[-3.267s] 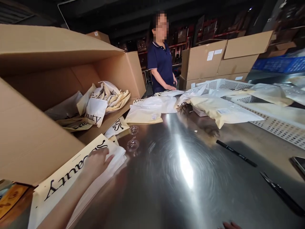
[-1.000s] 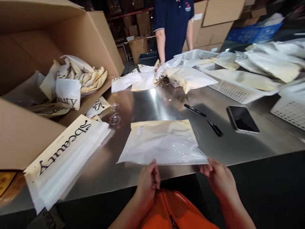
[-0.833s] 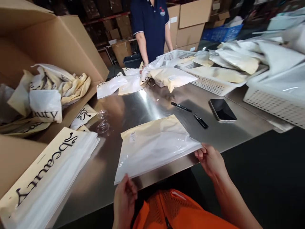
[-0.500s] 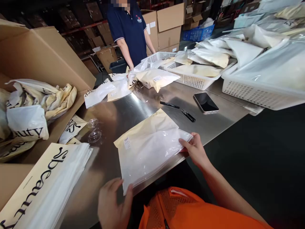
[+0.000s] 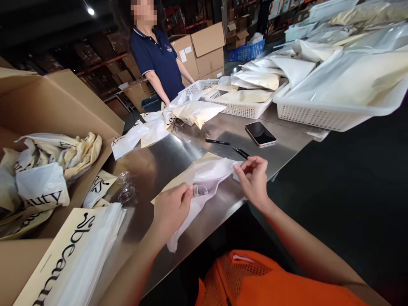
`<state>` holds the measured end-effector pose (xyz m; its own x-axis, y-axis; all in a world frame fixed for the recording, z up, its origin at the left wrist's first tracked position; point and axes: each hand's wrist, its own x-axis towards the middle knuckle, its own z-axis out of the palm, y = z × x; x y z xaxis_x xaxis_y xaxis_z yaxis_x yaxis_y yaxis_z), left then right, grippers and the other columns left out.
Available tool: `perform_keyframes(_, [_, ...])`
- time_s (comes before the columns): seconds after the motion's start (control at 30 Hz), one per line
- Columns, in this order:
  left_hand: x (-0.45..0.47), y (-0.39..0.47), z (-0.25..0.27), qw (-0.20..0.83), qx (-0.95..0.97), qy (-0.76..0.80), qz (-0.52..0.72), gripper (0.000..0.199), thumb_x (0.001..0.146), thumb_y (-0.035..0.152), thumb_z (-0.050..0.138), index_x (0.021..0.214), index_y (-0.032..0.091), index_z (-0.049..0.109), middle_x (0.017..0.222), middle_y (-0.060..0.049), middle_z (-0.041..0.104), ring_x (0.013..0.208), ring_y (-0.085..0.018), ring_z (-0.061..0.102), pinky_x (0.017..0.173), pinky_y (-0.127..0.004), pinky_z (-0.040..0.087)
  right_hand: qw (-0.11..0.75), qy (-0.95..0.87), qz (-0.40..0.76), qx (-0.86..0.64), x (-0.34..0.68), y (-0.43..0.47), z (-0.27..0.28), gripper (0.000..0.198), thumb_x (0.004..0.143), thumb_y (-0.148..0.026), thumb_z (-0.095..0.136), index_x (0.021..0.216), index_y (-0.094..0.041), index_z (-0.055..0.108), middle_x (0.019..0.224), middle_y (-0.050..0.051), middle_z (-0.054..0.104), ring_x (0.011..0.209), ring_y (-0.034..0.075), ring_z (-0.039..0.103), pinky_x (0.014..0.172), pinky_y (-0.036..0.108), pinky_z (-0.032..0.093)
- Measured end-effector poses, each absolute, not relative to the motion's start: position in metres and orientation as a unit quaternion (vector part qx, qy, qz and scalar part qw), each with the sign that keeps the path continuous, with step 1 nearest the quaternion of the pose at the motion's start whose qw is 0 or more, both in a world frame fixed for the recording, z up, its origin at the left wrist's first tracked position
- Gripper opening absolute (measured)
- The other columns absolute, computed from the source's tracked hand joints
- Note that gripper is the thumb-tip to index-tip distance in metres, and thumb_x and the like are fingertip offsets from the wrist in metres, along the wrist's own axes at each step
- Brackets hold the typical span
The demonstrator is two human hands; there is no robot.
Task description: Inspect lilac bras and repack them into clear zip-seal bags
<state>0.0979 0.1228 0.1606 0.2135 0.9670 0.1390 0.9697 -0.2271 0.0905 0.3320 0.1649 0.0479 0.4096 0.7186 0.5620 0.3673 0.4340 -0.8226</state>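
A white and cream plastic mailer bag (image 5: 212,170) lies at the table's near edge, its mouth spread open toward me. My right hand (image 5: 255,180) pinches the right corner of that mouth between thumb and fingers. At the opening, my left hand (image 5: 175,208) is closed around a small clear plastic piece (image 5: 201,190) with a curved, ring-like edge; its exact kind is unclear. Part of this piece is hidden by the fingers. Two clear round plastic pieces (image 5: 126,192) rest on the table to the left.
A stack of printed bags (image 5: 73,255) lies at left beside an open carton (image 5: 86,102) of bags. A pen (image 5: 217,142), black snips (image 5: 240,152) and a phone (image 5: 260,133) lie beyond the bag. White baskets (image 5: 315,117) hold more bags. A co-worker (image 5: 159,63) stands across the table.
My left hand has moved from the bag's lower left corner up to its mouth, now with the clear piece. The bag has gone from flat to open. My view has shifted.
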Motion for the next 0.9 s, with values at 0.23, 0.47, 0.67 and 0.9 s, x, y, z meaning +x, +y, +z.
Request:
perform_keyframes(0.23, [0.114,0.126,0.175,0.094,-0.774,-0.625,-0.040,0.038,0.099,0.039,0.041,0.073,0.021,0.061,0.071,-0.001,0.068,0.061,-0.016,0.055,0.057,-0.029,0.020,0.346,-0.885,-0.085,-0.301,0.294,0.136,0.064,0.034,0.099,-0.017,0.041,0.131,-0.015,0.053,0.120,0.013,0.064,0.121,0.026,0.053,0.103,0.045,0.045])
perform_keyframes(0.47, [0.087,0.138,0.191,0.225,-0.680,-0.697,-0.009,0.036,0.100,0.039,0.038,0.088,0.020,0.066,0.075,-0.004,0.068,0.061,-0.017,0.054,0.059,-0.030,0.013,0.329,-0.913,-0.084,-0.227,0.342,0.149,0.039,0.033,0.101,-0.016,0.040,0.087,-0.019,0.070,0.095,0.005,0.069,0.111,0.019,0.060,0.109,0.043,0.045])
perform_keyframes(0.67, [0.097,0.129,0.186,0.193,-0.705,-0.682,-0.004,0.037,0.099,0.041,0.039,0.085,0.021,0.067,0.073,-0.004,0.069,0.062,-0.018,0.058,0.057,-0.029,0.015,0.368,-0.902,-0.006,-0.226,0.349,0.134,0.041,0.027,0.092,-0.013,0.045,0.103,-0.014,0.070,0.106,0.012,0.070,0.113,0.024,0.061,0.097,0.041,0.054])
perform_keyframes(0.9, [0.132,0.117,0.161,0.114,-0.779,-0.617,0.002,0.039,0.099,0.029,0.032,0.088,0.021,0.068,0.079,-0.009,0.071,0.068,-0.027,0.068,0.053,-0.033,0.030,0.392,-0.883,-0.065,-0.249,0.225,0.182,0.050,0.029,0.087,-0.007,0.049,0.065,-0.018,0.066,0.065,0.004,0.067,0.065,0.019,0.066,0.066,0.029,0.057])
